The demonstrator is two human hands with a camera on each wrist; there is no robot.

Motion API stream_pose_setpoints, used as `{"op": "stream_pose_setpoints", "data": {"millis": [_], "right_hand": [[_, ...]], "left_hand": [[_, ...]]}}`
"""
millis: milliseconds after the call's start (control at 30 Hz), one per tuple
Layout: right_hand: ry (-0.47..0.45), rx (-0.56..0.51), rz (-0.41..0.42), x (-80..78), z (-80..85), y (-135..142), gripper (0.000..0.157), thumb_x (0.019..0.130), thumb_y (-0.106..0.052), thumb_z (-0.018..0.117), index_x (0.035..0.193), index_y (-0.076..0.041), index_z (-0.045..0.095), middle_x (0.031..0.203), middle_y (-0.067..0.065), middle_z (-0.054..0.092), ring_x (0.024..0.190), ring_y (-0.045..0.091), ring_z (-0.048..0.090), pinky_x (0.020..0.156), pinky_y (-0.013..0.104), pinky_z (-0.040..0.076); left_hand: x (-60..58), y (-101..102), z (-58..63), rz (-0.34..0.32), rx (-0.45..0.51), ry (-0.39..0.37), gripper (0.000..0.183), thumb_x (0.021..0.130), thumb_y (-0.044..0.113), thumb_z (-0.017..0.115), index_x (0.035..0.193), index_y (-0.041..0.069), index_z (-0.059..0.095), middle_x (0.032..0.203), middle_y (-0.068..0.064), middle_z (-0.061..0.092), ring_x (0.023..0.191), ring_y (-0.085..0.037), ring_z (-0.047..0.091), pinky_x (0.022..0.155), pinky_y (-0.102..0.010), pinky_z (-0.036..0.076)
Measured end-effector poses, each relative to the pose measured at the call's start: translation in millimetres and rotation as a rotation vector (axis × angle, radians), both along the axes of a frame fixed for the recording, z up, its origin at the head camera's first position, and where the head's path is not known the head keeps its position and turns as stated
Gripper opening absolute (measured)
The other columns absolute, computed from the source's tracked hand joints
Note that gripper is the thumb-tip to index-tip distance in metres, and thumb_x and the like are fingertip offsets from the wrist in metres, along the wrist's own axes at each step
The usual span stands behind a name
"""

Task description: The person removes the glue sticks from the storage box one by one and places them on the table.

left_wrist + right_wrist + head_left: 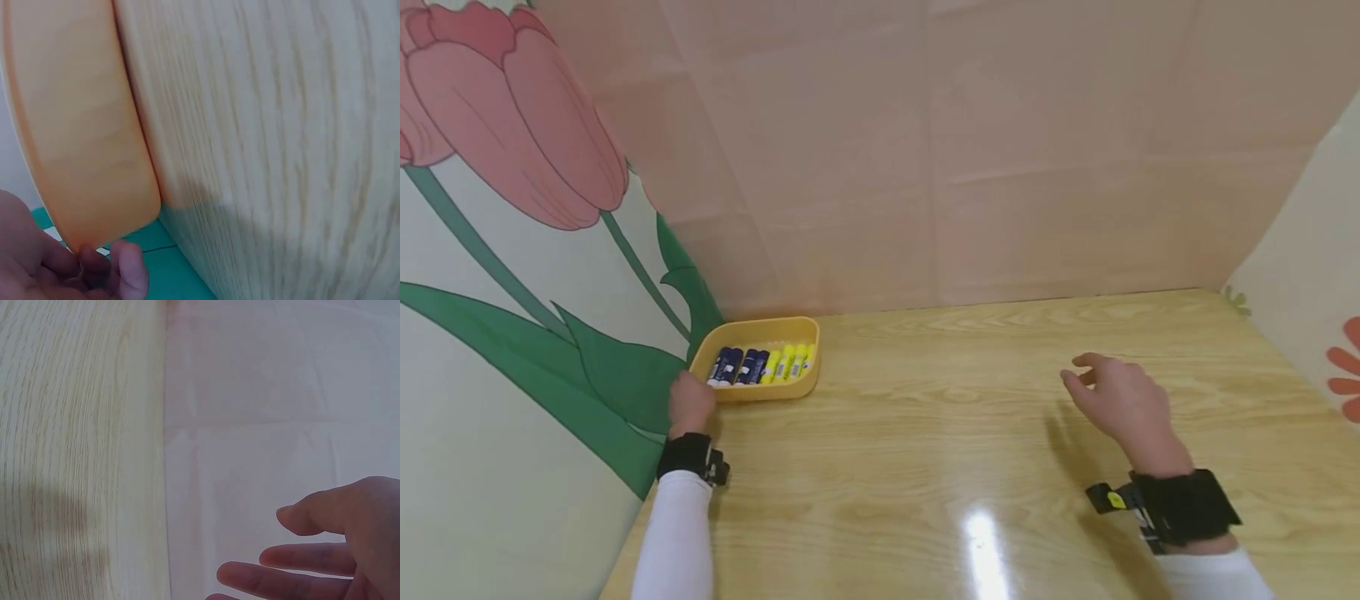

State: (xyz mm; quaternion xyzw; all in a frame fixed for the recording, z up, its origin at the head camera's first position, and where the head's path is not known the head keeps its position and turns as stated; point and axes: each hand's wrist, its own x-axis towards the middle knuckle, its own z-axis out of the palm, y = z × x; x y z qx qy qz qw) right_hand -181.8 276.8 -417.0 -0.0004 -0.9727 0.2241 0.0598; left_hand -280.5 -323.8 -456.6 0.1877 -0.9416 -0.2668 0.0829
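A yellow plastic tray (pixel 782 392) stands at the table's far left, by the corner of the two walls. Lying side by side in it are short dark blue tubes (pixel 748 367) and yellow tubes (pixel 786 363), labelled and much like glue sticks. My left hand (pixel 691 406) is at the tray's near left corner. In the left wrist view, the curled fingers (pixel 130 269) pinch the rim there. Well apart, on the right, my right hand (pixel 1123 406) hovers over the table with relaxed fingers and nothing in them; the right wrist view shows its thumb (pixel 306 515) apart from the fingers.
The wood-grain table (pixel 910 450) reaches back to a creased pink cloth wall (pixel 962 167). A wall panel with painted tulips (pixel 512 117) borders the left side, close to the tray. Another pale panel with an orange flower (pixel 1347 367) stands at the right.
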Motion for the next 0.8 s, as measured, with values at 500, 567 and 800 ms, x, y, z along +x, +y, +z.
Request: {"op": "stream_pose_setpoints", "data": {"millis": [500,567,800], "right_hand": [[-0.016,0.001,0.003,-2.8,-5.9,-1.1,0.061,0.101,-0.050,0.046,0.134,0.000,0.056,0.116,0.024,0.069,0.085,0.039,0.069,0.046,0.032,0.044],[-0.016,0.003,0.001,-2.3,-6.8,-0.5,0.061,0.101,-0.050,0.046,0.134,0.000,0.057,0.115,0.024,0.070,0.084,0.038,0.069,0.046,0.032,0.044],[-0.017,0.007,-0.007,-2.5,-9.3,3.4,0.062,0.101,-0.051,0.044,0.135,0.000,0.056,0.116,0.025,0.069,0.077,0.033,0.069,0.044,0.032,0.043]], "left_hand": [[4.1,-5.5,-3.5,0.002,-0.075,-0.082,0.038,0.097,0.007,0.035,0.123,-0.019,0.042,0.113,-0.042,0.055,0.105,-0.056,0.058,0.085,-0.063,0.048],[3.5,-4.5,-4.5,0.000,-0.084,-0.094,0.038,0.097,0.008,0.035,0.123,-0.019,0.042,0.113,-0.042,0.056,0.104,-0.055,0.059,0.084,-0.062,0.049],[0.5,1.2,-3.4,-0.021,-0.093,-0.117,0.040,0.098,0.009,0.034,0.126,-0.018,0.040,0.114,-0.041,0.056,0.105,-0.055,0.059,0.084,-0.062,0.049]]}}
